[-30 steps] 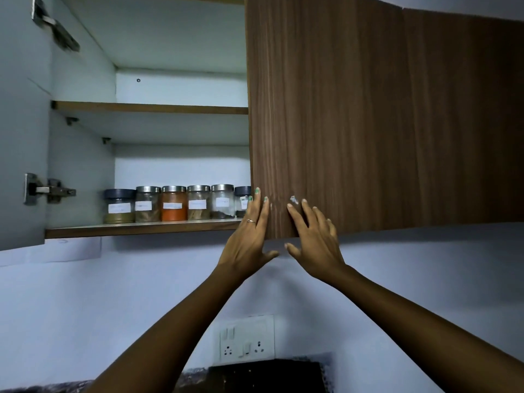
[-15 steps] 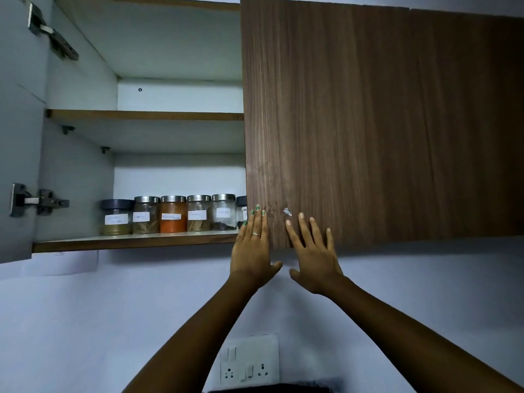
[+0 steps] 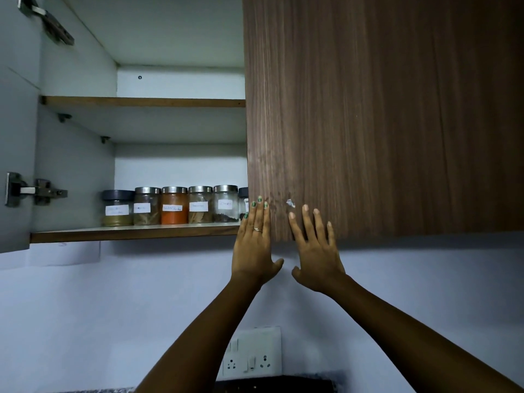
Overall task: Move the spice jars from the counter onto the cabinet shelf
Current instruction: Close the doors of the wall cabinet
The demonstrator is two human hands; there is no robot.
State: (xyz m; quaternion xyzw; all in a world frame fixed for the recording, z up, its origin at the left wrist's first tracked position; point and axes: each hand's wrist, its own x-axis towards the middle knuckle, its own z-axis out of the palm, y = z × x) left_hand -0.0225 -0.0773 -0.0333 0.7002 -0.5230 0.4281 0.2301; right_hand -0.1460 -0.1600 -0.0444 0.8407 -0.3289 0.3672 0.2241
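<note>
With both palms pressed flat against the dark walnut-grain cabinet door (image 3: 382, 114), the person has nothing in hand: the left hand (image 3: 253, 245) lies on the door's left edge, fingers straight and close together, gripping nothing, and the right hand (image 3: 316, 251) sits just beside it, fingers spread wide, equally empty. Left of that door, the cabinet stands open, and on its brown-edged lower shelf (image 3: 133, 233) the row of glass spice jars with steel and dark lids (image 3: 173, 205) is lined up side by side, white labels facing out, the orange-filled one in the middle. A sixth jar peeks out at the door's edge, partly hidden behind it. Above them, the upper shelf (image 3: 141, 102) shows nothing on it. Below the door, only a sliver of counter shows beside the white wall socket (image 3: 252, 353), and no jars appear there, so the moving looks finished. What seems left is shutting up, though I can't tell which way this door is going.
</note>
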